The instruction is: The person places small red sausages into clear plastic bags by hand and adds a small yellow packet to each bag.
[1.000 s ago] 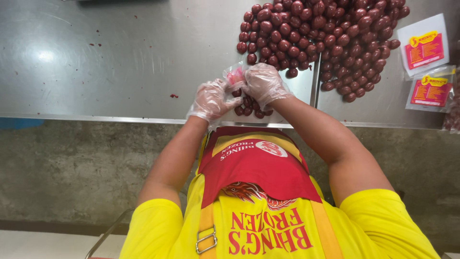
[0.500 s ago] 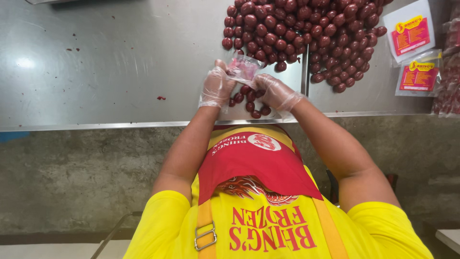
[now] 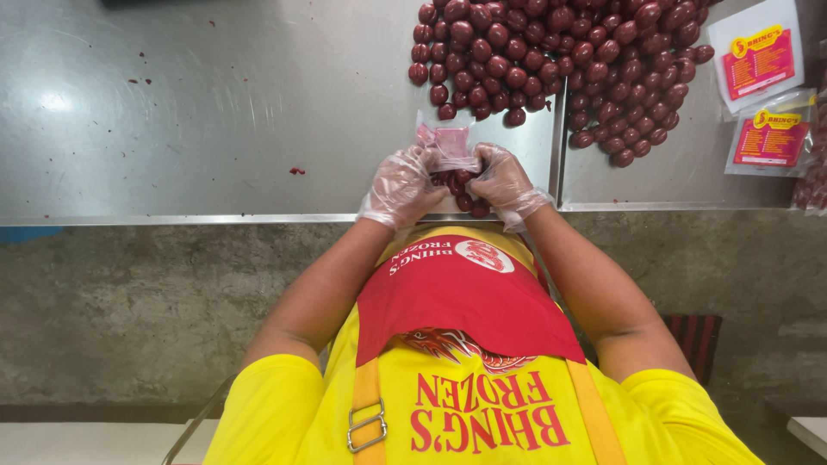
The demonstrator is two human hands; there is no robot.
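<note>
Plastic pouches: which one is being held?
The clear pouch between the left hand and right hand; two labelled pouches lie untouched at far right.

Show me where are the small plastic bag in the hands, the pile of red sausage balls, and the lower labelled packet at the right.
small plastic bag [image 3: 448,142], head view, its pink upper part.
pile of red sausage balls [image 3: 586,60], head view, pile's middle.
labelled packet [image 3: 769,138], head view, its red label.

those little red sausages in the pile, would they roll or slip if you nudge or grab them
Probably they roll: the sausages look short and rounded, and strays sit loose at the pile's edge on the smooth steel table. Likely slippery too: their skins shine, and red smears mark the steel. Each looks light, since the small thin bag holds several.
</note>
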